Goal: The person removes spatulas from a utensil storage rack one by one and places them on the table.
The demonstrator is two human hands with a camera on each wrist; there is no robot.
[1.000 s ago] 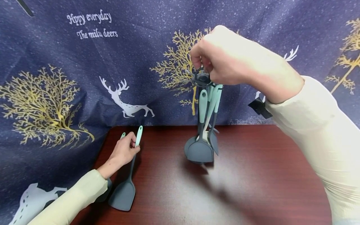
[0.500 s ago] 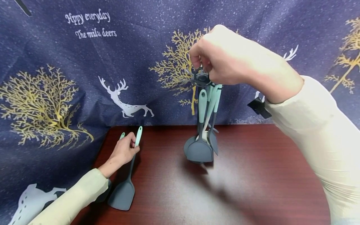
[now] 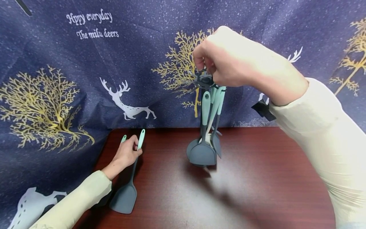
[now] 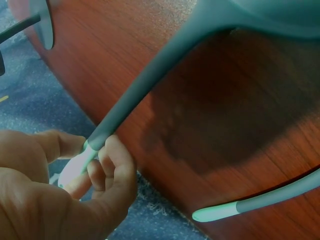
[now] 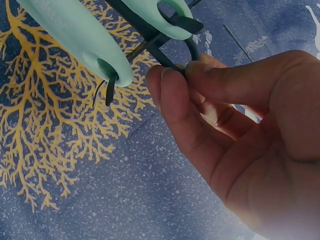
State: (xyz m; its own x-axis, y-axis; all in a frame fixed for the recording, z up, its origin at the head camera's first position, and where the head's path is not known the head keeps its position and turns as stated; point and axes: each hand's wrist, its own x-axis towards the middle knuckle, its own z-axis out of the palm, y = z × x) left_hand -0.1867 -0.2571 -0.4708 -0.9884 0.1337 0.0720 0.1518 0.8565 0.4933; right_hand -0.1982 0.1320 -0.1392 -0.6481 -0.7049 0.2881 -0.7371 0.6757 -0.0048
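My left hand (image 3: 125,152) pinches the mint-green handle of a grey spatula (image 3: 124,198) at the table's left side. In the left wrist view, thumb and fingers grip the spatula where the green handle (image 4: 75,167) meets the grey shaft. Up in the middle, my right hand (image 3: 226,57) pinches the top ring of a dark utensil rack (image 3: 205,81). Several grey-headed utensils hang from it by green handles, with a turner (image 3: 203,154) in front. The right wrist view shows finger and thumb on the ring (image 5: 191,50), beside green handles (image 5: 82,37) on hooks.
A second utensil with a green handle end (image 4: 215,212) lies on the table beside the spatula, mostly hidden by the left arm in the head view. The dark red table (image 3: 257,178) meets a blue printed cloth (image 3: 160,105) behind it.
Both hands keep their holds on the spatula and the rack ring. Only tiny shifts of the left arm and the view are visible.
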